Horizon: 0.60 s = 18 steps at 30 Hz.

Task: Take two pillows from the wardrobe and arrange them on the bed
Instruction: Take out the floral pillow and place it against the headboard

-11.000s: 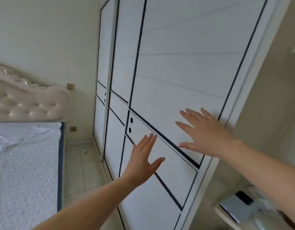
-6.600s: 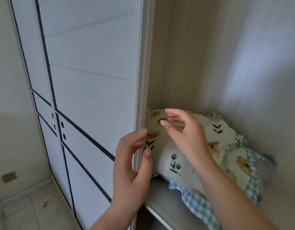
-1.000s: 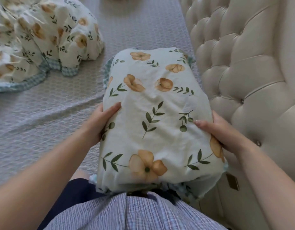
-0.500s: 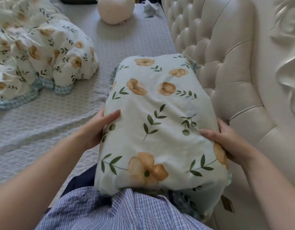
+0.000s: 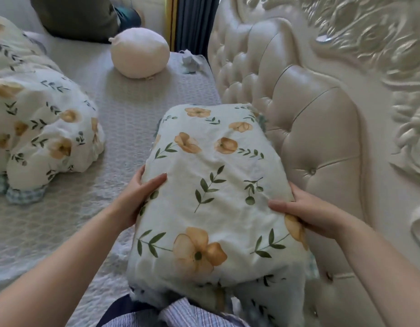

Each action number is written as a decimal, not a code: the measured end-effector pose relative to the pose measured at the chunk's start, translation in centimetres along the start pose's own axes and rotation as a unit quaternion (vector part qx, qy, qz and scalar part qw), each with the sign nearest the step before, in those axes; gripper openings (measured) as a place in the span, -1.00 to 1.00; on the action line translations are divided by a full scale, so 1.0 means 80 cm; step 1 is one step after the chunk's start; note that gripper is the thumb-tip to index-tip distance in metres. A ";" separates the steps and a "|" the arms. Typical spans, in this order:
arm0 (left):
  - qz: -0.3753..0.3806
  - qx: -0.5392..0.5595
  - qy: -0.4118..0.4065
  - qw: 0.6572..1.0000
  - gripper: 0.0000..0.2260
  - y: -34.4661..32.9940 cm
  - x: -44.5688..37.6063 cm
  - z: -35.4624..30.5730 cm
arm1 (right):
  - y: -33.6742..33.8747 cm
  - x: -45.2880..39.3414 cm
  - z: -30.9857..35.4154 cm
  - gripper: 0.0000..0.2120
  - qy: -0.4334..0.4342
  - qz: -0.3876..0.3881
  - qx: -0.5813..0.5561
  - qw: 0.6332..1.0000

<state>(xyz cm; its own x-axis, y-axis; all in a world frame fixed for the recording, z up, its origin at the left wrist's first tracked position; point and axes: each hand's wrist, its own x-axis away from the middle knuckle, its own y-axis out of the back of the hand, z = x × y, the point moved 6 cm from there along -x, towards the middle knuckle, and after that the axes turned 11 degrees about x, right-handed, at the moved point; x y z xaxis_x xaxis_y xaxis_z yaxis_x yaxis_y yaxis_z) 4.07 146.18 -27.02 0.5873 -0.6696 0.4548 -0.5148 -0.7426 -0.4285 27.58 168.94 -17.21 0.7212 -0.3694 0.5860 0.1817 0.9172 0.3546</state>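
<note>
A pale pillow (image 5: 216, 185) printed with orange flowers and green sprigs lies lengthwise in front of me, over the grey quilted bed (image 5: 138, 109) and close beside the headboard. My left hand (image 5: 138, 199) grips its left edge and my right hand (image 5: 305, 213) grips its right edge. Whether its far end rests on the mattress I cannot tell. A second pillow, if there is one, is hidden.
A cream tufted headboard (image 5: 298, 119) runs along the right. A bunched duvet (image 5: 39, 128) in the same flower print lies on the left. A round beige cushion (image 5: 139, 56) sits at the far end, with dark fabric (image 5: 81, 17) and a curtain (image 5: 195, 22) behind it.
Over the last second the pillow has moved a little further along the bed beside the headboard, with both hands still on its sides. My view has tilted up, showing the round cushion.
</note>
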 end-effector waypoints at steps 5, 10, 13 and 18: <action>-0.019 0.035 0.005 0.999 0.13 0.025 -0.137 0.002 | 0.022 -0.147 -0.008 -0.51 -0.014 -0.074 0.001 0.997; -0.045 0.054 0.007 0.998 0.03 0.046 -0.248 0.027 | 0.040 -0.261 -0.024 -0.56 -0.018 -0.122 0.040 0.992; -0.049 0.061 0.004 0.997 -0.06 0.056 -0.302 0.034 | 0.049 -0.310 -0.021 -0.50 -0.005 -0.145 0.054 0.988; -0.033 0.060 -0.035 0.997 -0.18 0.064 -0.399 0.018 | 0.079 -0.407 -0.005 -0.51 0.033 -0.172 0.067 0.982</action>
<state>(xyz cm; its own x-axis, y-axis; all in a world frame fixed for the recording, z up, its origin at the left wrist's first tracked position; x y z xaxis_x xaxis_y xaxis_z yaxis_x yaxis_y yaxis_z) -16.42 163.82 -44.86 0.6620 -0.6126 0.4318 -0.3966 -0.7752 -0.4917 5.49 186.84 -34.32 0.6747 -0.6399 0.3679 0.3354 0.7098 0.6194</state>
